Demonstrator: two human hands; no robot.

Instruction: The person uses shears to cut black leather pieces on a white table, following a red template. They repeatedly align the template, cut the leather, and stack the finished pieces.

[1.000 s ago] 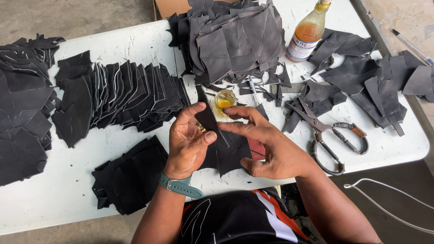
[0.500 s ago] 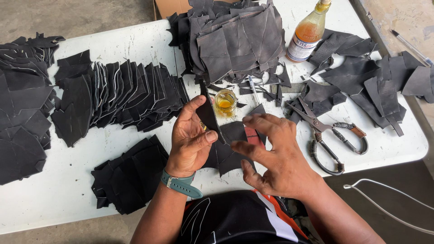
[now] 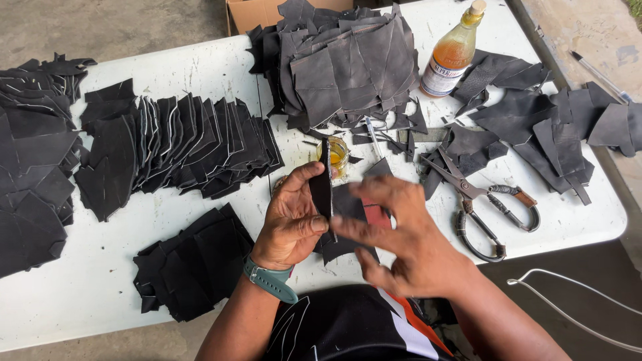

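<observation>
My left hand pinches a narrow black leather piece upright between thumb and fingers, above the front of the white table. My right hand hovers just right of it with fingers spread, partly covering more black leather and a reddish piece lying beneath. Whether the right hand touches the leather is unclear. A small glass jar of yellow glue stands just behind the held piece.
A fanned row of black cut pieces lies at left, another stack near the front edge, a big heap at the back. Large scissors, a glue bottle and scraps sit at right.
My left hand has turned the narrow leather piece more upright. My right hand has lifted off the leather, drifted down and right, and spread its fingers.
</observation>
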